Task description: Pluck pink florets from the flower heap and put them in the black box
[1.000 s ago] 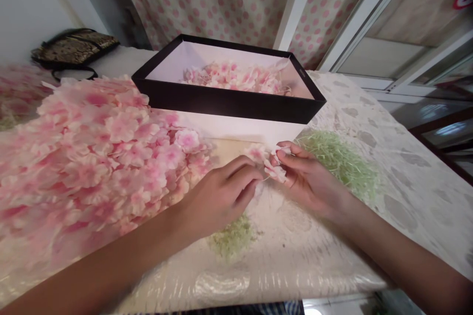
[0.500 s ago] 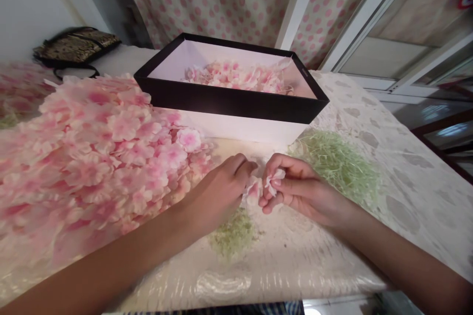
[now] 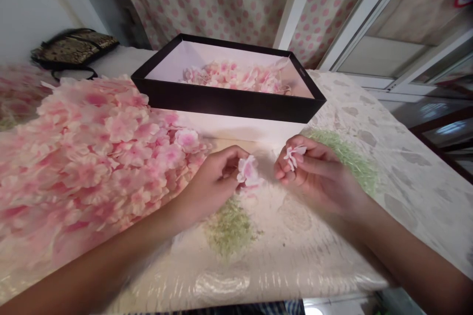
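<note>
My left hand [image 3: 219,174] is closed on a pale pink flower [image 3: 247,170] in front of the box; more petals show just below it. To the right, my right hand [image 3: 314,167] pinches another small pink flower [image 3: 294,156] between thumb and fingers. A gap of bare cloth separates the two hands. A big heap of pink flowers [image 3: 96,157] lies left of my left hand. Behind both hands stands a white box with a black rim [image 3: 229,103], holding more pink flowers [image 3: 240,76].
Small green shreds [image 3: 231,226] lie below my left hand, and a larger green pile [image 3: 347,155] is partly behind my right hand. A patterned bag [image 3: 76,48] rests at the back left. The tablecloth [image 3: 295,266] reaches the near edge.
My hands have moved apart, the right one up and to the right with its flower. The flower at my left hand now faces the camera more and sits higher.
</note>
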`<action>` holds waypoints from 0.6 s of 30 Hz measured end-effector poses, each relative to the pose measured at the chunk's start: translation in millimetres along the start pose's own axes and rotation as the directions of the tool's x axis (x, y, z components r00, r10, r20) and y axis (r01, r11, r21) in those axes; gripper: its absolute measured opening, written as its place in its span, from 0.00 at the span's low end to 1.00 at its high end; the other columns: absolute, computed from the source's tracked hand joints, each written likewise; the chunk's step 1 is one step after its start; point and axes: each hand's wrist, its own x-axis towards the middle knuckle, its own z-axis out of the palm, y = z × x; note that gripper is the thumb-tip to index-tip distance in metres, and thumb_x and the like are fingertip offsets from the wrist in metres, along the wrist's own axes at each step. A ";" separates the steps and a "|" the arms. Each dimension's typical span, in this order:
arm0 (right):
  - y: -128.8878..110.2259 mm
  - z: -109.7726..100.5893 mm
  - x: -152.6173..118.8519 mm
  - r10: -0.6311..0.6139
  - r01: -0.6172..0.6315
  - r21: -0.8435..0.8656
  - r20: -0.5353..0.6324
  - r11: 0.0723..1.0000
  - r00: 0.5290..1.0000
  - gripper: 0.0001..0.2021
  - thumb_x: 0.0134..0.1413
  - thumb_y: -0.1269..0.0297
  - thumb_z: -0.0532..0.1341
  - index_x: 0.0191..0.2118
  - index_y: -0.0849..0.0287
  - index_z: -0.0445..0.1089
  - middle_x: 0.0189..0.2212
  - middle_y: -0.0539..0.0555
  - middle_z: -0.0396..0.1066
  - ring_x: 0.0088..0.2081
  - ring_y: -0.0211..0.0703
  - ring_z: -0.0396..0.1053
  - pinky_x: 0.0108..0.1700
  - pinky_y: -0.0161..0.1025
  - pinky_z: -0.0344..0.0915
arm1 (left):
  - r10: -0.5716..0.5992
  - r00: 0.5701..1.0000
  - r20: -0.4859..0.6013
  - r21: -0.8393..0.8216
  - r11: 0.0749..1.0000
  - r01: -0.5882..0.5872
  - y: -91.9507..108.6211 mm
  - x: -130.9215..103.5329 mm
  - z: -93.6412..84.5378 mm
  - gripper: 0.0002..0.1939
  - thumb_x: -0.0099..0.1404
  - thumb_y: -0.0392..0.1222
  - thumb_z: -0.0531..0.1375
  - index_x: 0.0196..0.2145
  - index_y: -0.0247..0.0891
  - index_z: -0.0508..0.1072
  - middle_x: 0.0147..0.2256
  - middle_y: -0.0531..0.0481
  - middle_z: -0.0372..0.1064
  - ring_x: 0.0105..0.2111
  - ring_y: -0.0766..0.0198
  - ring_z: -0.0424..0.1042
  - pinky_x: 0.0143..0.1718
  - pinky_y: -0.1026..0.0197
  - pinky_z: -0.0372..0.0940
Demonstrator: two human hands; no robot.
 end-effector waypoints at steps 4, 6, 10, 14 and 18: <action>-3.2 -4.6 -0.8 -0.005 0.006 -0.050 0.023 0.999 1.000 0.06 0.49 0.67 0.67 0.34 0.55 0.70 0.22 0.46 0.72 0.27 0.36 0.74 0.29 0.32 0.72 | -0.210 0.975 0.073 -0.489 0.844 0.218 -1.5 1.7 -0.4 0.03 0.62 0.36 0.59 0.32 0.33 0.70 0.29 0.52 0.70 0.31 0.69 0.71 0.36 0.66 0.66; -2.8 -8.7 -1.1 -0.006 0.011 -0.082 0.064 0.997 0.998 0.04 0.51 0.66 0.66 0.34 0.55 0.70 0.23 0.47 0.73 0.26 0.36 0.73 0.27 0.33 0.71 | -0.274 0.955 0.116 -0.567 0.771 0.290 -4.2 2.3 -1.3 0.03 0.60 0.36 0.62 0.31 0.33 0.72 0.30 0.51 0.72 0.32 0.69 0.71 0.38 0.66 0.66; -3.9 -18.0 0.8 -0.070 0.099 -0.204 0.142 0.974 0.987 0.02 0.52 0.67 0.65 0.32 0.56 0.72 0.25 0.49 0.73 0.25 0.35 0.71 0.27 0.32 0.68 | -0.308 0.938 0.156 -0.531 0.775 0.343 -4.6 1.4 -1.6 0.05 0.58 0.38 0.64 0.30 0.33 0.73 0.28 0.53 0.69 0.29 0.72 0.67 0.34 0.68 0.63; -6.4 -18.9 2.0 -0.116 0.206 -0.441 0.224 0.873 0.968 0.02 0.49 0.69 0.67 0.30 0.59 0.74 0.34 0.52 0.71 0.36 0.36 0.70 0.37 0.34 0.67 | -0.238 0.964 0.119 -0.249 0.933 0.261 2.5 -2.2 0.5 0.08 0.62 0.43 0.61 0.32 0.34 0.72 0.27 0.55 0.64 0.27 0.73 0.62 0.29 0.69 0.56; -4.7 -12.8 -0.9 -0.158 0.298 -0.544 0.289 0.785 0.944 0.03 0.51 0.72 0.65 0.32 0.58 0.74 0.39 0.53 0.68 0.42 0.36 0.69 0.42 0.34 0.67 | -0.132 0.979 0.156 -0.050 0.989 0.141 9.2 -5.4 2.5 0.08 0.64 0.42 0.57 0.32 0.34 0.70 0.26 0.56 0.61 0.25 0.72 0.57 0.25 0.68 0.51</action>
